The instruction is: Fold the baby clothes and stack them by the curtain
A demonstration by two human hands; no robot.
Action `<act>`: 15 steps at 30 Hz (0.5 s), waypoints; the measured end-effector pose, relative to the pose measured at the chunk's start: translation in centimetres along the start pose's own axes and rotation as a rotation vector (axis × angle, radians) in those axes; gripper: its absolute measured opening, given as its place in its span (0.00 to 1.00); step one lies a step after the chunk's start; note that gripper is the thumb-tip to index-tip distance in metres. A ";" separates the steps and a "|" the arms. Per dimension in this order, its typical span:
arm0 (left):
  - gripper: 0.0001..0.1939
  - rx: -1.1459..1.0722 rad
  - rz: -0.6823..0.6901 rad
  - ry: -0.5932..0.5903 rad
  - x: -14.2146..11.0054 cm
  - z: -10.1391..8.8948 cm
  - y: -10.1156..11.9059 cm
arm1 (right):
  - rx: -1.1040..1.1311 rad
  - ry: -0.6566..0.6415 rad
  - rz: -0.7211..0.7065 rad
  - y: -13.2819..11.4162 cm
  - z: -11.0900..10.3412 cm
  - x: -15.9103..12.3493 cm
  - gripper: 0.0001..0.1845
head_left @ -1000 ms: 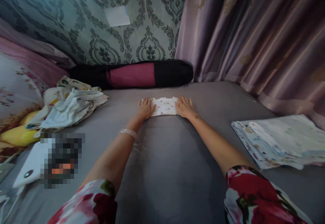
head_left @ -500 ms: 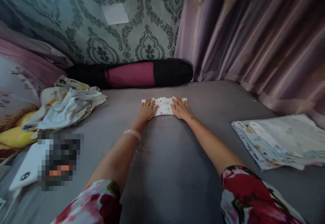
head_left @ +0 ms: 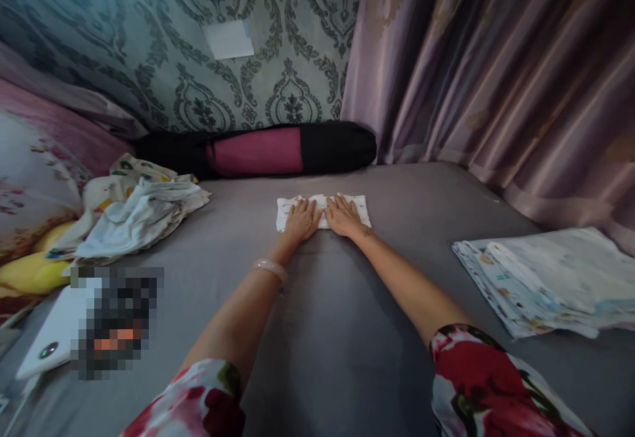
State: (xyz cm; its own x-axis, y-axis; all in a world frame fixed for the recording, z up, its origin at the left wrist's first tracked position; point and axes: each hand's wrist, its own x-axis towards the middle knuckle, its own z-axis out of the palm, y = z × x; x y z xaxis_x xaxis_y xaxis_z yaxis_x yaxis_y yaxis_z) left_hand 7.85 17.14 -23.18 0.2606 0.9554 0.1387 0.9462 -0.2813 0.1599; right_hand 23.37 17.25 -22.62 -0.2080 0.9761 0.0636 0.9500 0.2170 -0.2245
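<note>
A folded white cloth (head_left: 364,211) with a small print lies flat on the grey bed sheet (head_left: 342,305). My left hand (head_left: 301,219) rests palm down on its left half, fingers stretched out. Close beside it, my right hand (head_left: 343,216) lies flat on the middle and right of the cloth, fingers also extended. The two thumbs are near each other. Parts of the cloth under both palms are hidden.
Crumpled light cloths (head_left: 143,215) lie on the left, near a yellow pillow (head_left: 34,272) and a white device with a cable (head_left: 59,331). A stack of folded cloths (head_left: 550,278) sits on the right. Along the wall lies a black and maroon bolster-shaped bag (head_left: 258,151).
Both hands have slid inward from the cloth's outer ends towards its middle. The cloth still lies in the same place.
</note>
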 end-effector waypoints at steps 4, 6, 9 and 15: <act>0.29 -0.004 -0.015 -0.016 -0.3 0.7 0.4 | -0.004 0.034 -0.007 -0.2 0.9 -0.3 0.30; 0.29 -0.002 -0.022 -0.027 -0.3 0.7 0.3 | -0.006 0.034 -0.011 -0.2 1.0 -0.3 0.30; 0.29 -0.009 -0.027 -0.040 -0.2 0.5 0.2 | -0.011 0.024 -0.004 -0.1 0.8 -0.3 0.30; 0.25 -0.025 0.010 0.004 0.1 0.4 0.3 | 0.004 -0.015 0.008 -0.6 0.3 0.1 0.30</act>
State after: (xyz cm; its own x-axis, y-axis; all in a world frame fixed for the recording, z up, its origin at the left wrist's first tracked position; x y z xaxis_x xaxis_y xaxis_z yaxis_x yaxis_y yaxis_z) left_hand 8.25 17.20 -23.45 0.2695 0.9521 0.1443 0.9383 -0.2933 0.1830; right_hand 22.66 17.23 -22.79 -0.2038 0.9779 0.0469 0.9508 0.2091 -0.2286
